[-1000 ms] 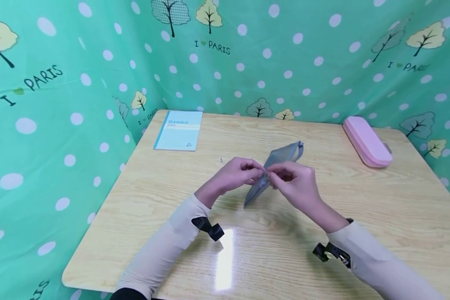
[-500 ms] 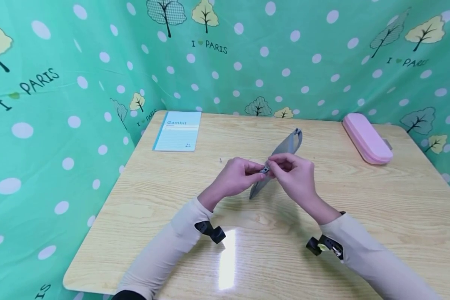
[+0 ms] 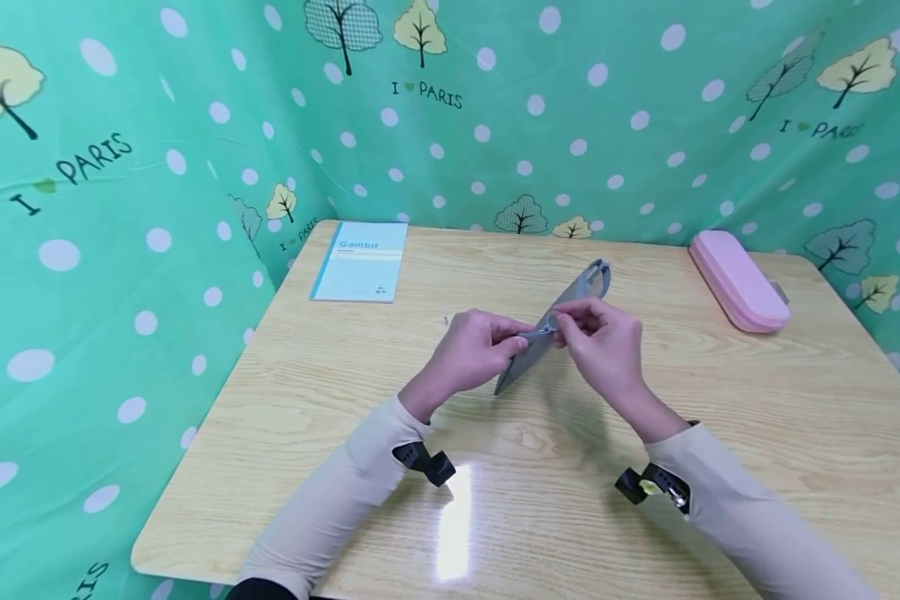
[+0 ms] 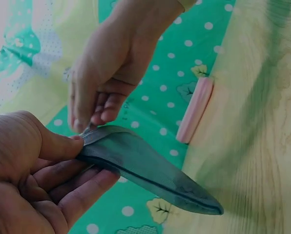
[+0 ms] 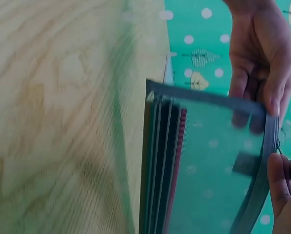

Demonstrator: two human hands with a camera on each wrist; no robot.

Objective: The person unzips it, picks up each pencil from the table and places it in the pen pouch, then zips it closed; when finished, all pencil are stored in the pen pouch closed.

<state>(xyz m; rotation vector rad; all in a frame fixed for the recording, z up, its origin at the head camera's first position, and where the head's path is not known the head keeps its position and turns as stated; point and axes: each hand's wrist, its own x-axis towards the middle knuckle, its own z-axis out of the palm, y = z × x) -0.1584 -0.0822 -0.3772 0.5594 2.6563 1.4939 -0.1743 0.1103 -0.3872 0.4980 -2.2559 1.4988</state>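
A grey mesh zipper pouch [image 5: 214, 161] hangs upright above the table between the two hands. Through its see-through side, several long thin sticks [image 5: 167, 146], perhaps pens or pencils, show along the bottom. The left hand [image 3: 471, 352] pinches the top edge at one end of the zipper, thumb above and fingers beneath. Farther along the same edge, the right hand [image 3: 602, 343] pinches the small zipper pull [image 5: 278, 145] between thumb and forefinger. A wrist loop [image 3: 603, 279] sticks out at the pouch's far end. How far the zipper is undone is hard to see.
A pale blue notebook [image 3: 360, 262] lies at the table's back left. At the back right rests a pink pencil case [image 3: 738, 281]. Behind the wooden table [image 3: 345, 375] hangs a green dotted curtain [image 3: 487, 125].
The pouch has risen and turned slightly. The right hand has shifted a little right and away from the left hand along the zipper; the left hand keeps its grip at the end.
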